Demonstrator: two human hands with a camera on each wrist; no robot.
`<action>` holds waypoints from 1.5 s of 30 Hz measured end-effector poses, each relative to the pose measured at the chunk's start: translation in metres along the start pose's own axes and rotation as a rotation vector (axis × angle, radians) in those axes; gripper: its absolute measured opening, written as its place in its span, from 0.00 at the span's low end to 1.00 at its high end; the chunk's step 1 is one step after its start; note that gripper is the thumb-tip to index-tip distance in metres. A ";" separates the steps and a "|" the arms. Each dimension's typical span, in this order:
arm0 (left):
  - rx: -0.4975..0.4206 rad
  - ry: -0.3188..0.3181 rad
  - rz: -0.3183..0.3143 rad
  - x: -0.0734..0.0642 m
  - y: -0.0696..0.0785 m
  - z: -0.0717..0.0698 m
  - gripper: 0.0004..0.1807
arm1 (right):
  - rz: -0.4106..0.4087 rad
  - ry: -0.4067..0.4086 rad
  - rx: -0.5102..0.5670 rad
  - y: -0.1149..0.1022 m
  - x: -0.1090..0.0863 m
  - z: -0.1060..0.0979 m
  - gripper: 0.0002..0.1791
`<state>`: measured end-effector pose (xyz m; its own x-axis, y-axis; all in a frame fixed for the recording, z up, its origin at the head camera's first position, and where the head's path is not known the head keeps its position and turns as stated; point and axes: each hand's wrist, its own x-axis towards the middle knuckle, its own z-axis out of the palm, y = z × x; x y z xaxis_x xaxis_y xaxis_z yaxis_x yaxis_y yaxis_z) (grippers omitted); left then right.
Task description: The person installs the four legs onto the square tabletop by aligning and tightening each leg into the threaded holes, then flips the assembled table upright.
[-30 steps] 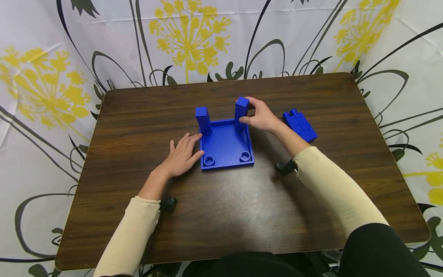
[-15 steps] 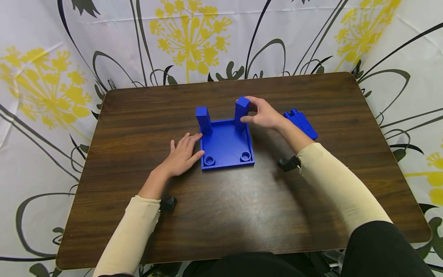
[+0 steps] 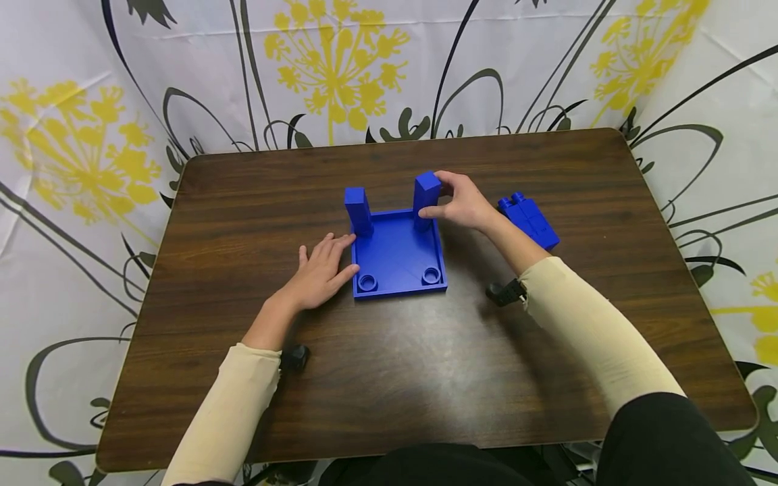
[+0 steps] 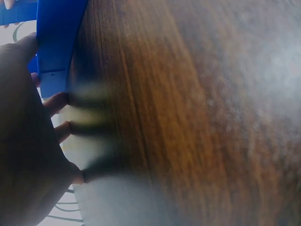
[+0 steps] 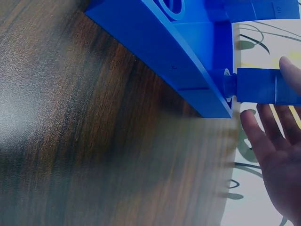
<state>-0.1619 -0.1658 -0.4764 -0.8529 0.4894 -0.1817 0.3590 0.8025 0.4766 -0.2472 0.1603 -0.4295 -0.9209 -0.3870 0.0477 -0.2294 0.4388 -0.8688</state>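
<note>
A square blue tray-like tabletop lies on the table with its rim up. Round sockets show at its two near corners. One blue block leg stands upright in the far left corner. At the far right corner, my right hand grips a second blue leg between thumb and fingers. In the right wrist view, this leg's peg meets the corner socket, with part of the peg showing. My left hand lies with fingers spread against the tabletop's left edge.
Two more blue legs lie side by side on the brown table, right of my right hand, pegs pointing away. A white curtain with yellow flowers hangs behind and beside the table.
The top of the held leg has shifted slightly right and nearer, and the right hand has moved a little with it. The left hand and the tabletop stay in place.
</note>
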 end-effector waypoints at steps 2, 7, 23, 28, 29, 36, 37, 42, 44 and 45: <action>-0.001 0.001 0.000 0.000 0.000 0.000 0.37 | 0.010 0.002 -0.007 0.000 0.000 0.000 0.31; -0.003 0.000 -0.002 0.000 0.000 0.000 0.37 | 0.014 0.005 -0.038 0.001 -0.002 0.000 0.28; 0.004 0.008 0.001 -0.001 -0.001 0.000 0.37 | 0.033 -0.021 -0.109 -0.001 -0.004 0.002 0.27; 0.000 0.007 0.000 -0.002 -0.001 0.001 0.37 | 0.044 -0.014 -0.142 -0.002 -0.005 0.004 0.23; 0.000 0.007 0.000 -0.002 -0.001 0.001 0.37 | 0.041 -0.012 -0.149 -0.002 -0.005 0.004 0.23; -0.004 0.010 0.004 -0.001 -0.001 0.001 0.36 | 0.025 -0.015 -0.173 -0.006 -0.005 0.004 0.22; -0.004 0.011 0.004 -0.001 0.000 0.001 0.36 | 0.024 -0.021 -0.174 -0.006 -0.004 0.003 0.24; 0.000 0.010 0.000 -0.002 0.001 0.001 0.37 | -0.001 -0.080 -0.157 -0.006 -0.003 -0.001 0.32; 0.003 0.010 0.000 -0.002 0.001 0.001 0.37 | -0.016 -0.106 -0.147 -0.006 -0.002 -0.002 0.33; 0.003 0.010 0.001 -0.001 0.001 0.001 0.36 | -0.021 -0.117 -0.144 -0.006 -0.002 -0.003 0.33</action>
<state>-0.1600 -0.1655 -0.4769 -0.8566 0.4863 -0.1724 0.3607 0.8034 0.4737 -0.2450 0.1613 -0.4230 -0.8742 -0.4856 -0.0002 -0.2988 0.5381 -0.7881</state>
